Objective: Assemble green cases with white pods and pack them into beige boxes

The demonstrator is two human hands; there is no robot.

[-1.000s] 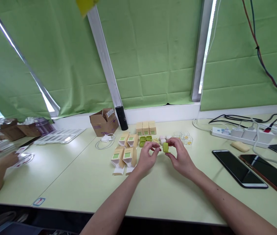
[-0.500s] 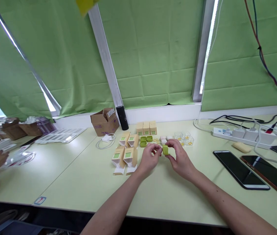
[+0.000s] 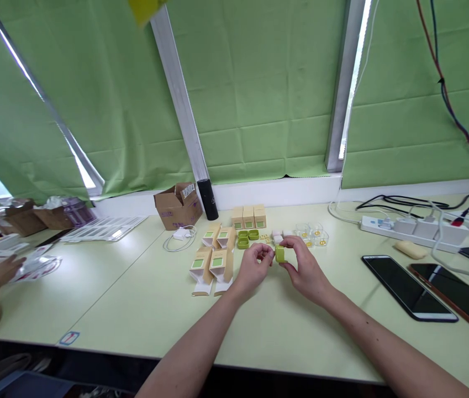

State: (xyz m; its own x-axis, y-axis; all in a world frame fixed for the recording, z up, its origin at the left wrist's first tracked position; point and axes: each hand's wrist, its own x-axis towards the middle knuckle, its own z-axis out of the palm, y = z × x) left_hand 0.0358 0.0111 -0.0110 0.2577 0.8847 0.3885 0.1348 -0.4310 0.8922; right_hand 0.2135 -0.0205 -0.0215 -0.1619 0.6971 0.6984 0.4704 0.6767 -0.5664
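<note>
Centre frame, your right hand (image 3: 306,268) pinches a small green case (image 3: 280,254). Your left hand (image 3: 253,268), fingertips pinched shut, touches its left side.

No wording can be read anywhere on the desk (image 3: 135,298). A white barcode label (image 3: 187,190) and purple print mark the cardboard box (image 3: 177,206), both too small to make out. A blue-edged sticker (image 3: 69,338) at the desk's front edge bears an illegible red mark. The tan cartons (image 3: 248,216) show only plain green squares, and the pale mark on the black cylinder (image 3: 208,199) is blurred.
</note>
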